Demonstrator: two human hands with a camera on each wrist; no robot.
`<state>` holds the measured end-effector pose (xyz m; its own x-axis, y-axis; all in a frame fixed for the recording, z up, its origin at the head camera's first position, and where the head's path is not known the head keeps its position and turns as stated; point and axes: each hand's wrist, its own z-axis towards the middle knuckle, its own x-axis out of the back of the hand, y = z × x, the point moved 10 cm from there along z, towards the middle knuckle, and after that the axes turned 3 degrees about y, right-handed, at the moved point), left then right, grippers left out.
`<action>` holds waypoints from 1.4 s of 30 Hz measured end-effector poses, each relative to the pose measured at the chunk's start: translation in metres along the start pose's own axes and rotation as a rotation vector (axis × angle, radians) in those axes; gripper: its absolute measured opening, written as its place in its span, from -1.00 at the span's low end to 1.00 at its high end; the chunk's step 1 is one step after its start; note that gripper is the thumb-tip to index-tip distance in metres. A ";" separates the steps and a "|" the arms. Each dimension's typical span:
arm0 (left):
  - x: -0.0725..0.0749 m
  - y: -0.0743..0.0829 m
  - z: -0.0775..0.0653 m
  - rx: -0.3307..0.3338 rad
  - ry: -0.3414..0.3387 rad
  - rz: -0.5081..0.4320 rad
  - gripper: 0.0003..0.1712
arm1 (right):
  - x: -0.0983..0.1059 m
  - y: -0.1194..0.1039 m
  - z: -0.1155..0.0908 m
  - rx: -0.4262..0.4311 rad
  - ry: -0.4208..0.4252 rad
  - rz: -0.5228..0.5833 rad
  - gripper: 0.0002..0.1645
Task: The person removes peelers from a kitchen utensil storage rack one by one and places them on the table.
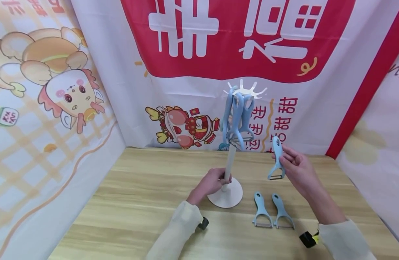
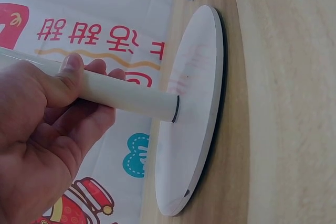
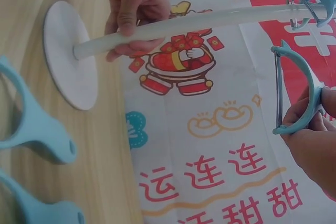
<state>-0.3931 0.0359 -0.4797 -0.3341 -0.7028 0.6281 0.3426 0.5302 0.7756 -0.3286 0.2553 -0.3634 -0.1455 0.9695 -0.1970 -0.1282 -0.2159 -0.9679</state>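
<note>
My left hand (image 1: 216, 180) grips the white pole (image 2: 126, 95) of a stand just above its round white base (image 1: 233, 196). At the top, a ring of white hooks (image 1: 252, 92) carries several light blue peelers (image 1: 239, 115), blades down. Right of the stand, my right hand (image 1: 298, 167) pinches another light blue peeler (image 1: 278, 155) by its handle, held above the table with the blade end down. In the right wrist view this peeler (image 3: 312, 98) shows its blade at the left, with the handle mostly hidden by the fingers.
Two more light blue peelers (image 1: 261, 209) (image 1: 282, 211) lie side by side on the wooden table (image 1: 131, 202), to the right of the base. Behind the table hangs a printed red and white cloth (image 1: 186, 90). Another patterned cloth (image 1: 40, 151) hangs on the left.
</note>
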 end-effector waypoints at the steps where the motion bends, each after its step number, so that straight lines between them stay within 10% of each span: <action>1: 0.001 0.000 0.001 -0.001 0.001 0.002 -0.91 | 0.002 0.001 -0.001 -0.010 0.006 0.001 -0.18; 13: 0.003 -0.006 0.003 0.008 0.011 0.012 -0.92 | 0.021 0.020 -0.019 -0.038 0.013 0.011 -0.55; 31: 0.002 -0.006 -0.001 0.005 0.011 0.009 -0.91 | 0.054 0.048 -0.038 -0.196 0.081 -0.182 -0.14; 42: 0.000 -0.001 0.004 -0.018 0.004 0.010 -0.91 | 0.069 0.058 -0.044 -0.212 0.091 -0.161 -0.42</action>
<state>-0.3971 0.0371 -0.4806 -0.3273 -0.6995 0.6352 0.3616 0.5284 0.7682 -0.3033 0.3147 -0.4402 -0.0501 0.9979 -0.0418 0.0672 -0.0384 -0.9970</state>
